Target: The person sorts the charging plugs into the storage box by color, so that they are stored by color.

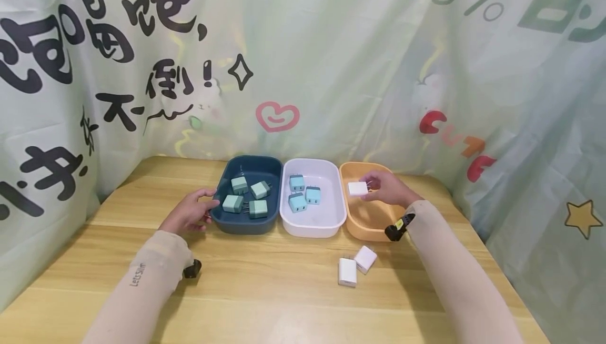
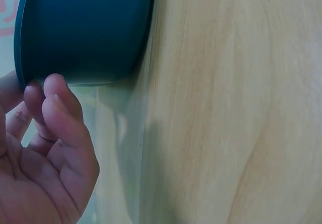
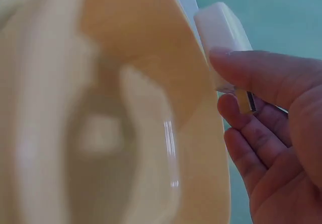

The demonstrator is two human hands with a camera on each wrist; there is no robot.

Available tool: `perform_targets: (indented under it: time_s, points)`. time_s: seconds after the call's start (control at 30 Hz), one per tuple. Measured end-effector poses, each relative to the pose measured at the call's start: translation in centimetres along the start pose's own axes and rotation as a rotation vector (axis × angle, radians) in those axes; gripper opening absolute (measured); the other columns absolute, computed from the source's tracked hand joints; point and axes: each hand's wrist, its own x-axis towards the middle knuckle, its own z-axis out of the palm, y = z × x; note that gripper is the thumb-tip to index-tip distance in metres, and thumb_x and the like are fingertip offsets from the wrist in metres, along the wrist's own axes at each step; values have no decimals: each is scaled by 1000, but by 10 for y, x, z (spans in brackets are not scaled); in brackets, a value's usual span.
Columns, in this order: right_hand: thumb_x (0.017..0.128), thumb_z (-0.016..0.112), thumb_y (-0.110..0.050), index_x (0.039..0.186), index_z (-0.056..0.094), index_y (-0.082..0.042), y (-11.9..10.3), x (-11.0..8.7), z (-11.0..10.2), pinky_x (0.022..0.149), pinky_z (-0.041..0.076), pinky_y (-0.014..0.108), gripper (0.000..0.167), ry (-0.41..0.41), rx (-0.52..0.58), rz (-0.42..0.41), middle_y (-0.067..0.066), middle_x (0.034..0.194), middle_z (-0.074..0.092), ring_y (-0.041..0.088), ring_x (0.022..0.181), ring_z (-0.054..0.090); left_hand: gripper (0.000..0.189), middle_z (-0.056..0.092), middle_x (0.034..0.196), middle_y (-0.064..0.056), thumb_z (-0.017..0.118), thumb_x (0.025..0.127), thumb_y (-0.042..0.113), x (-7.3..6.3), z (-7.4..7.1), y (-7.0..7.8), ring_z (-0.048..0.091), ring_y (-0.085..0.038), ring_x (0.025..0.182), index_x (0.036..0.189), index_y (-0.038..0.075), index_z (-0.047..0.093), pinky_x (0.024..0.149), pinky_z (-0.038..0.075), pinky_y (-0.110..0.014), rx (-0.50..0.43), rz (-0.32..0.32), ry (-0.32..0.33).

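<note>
My right hand (image 1: 385,189) pinches a white charger plug (image 1: 357,189) between thumb and fingers above the orange bin (image 1: 371,232). In the right wrist view the charger (image 3: 219,30) is tilted, its metal prongs near my fingers. My left hand (image 1: 191,211) grips the left rim of the dark blue bin (image 1: 243,226), thumb at the edge and curled fingers against the outer wall. Several green chargers (image 1: 233,203) lie in that bin. The white bin (image 1: 313,231) in the middle has 3 light-blue chargers (image 1: 298,202). Two white chargers (image 1: 347,272) lie on the table before the orange bin.
The three bins stand side by side on a wooden table (image 1: 265,286). A printed curtain (image 1: 322,70) hangs behind the table and along both sides. Black wrist cameras (image 1: 399,227) sit on both sleeves.
</note>
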Motion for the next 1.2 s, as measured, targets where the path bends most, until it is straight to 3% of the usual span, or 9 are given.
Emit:
perform_targets:
  time_s: [0.2, 0.43, 0.7, 1.2]
  points:
    - [75, 81, -2, 110, 61, 6, 7, 11, -1, 80, 53, 37, 41, -27, 12, 56, 17, 102, 66, 33, 95, 64, 51, 47, 76, -7, 49, 103, 23, -1, 0, 1, 52, -20, 65, 151, 14, 33, 54, 47, -31, 9, 9, 8]
    - [74, 81, 3, 104, 59, 9, 19, 18, 3, 78, 55, 39, 38, -50, 61, 65, 20, 97, 66, 36, 92, 65, 50, 47, 77, -7, 49, 103, 23, -2, 1, 1, 52, -20, 66, 150, 14, 33, 54, 47, -31, 17, 3, 12]
    - [72, 83, -1, 99, 62, 8, 27, 23, 5, 82, 53, 41, 35, -60, -17, 115, 19, 96, 67, 34, 91, 65, 50, 47, 76, -7, 49, 103, 22, -1, 1, 1, 52, -19, 64, 150, 13, 33, 53, 47, -30, 3, 4, 18]
    - [75, 80, 0, 104, 59, 11, 25, 23, 6, 83, 53, 41, 38, -94, -4, 108, 23, 101, 65, 39, 96, 64, 52, 48, 77, -7, 49, 103, 23, 0, 1, 0, 53, -19, 65, 151, 13, 32, 54, 47, -31, 5, -3, 20]
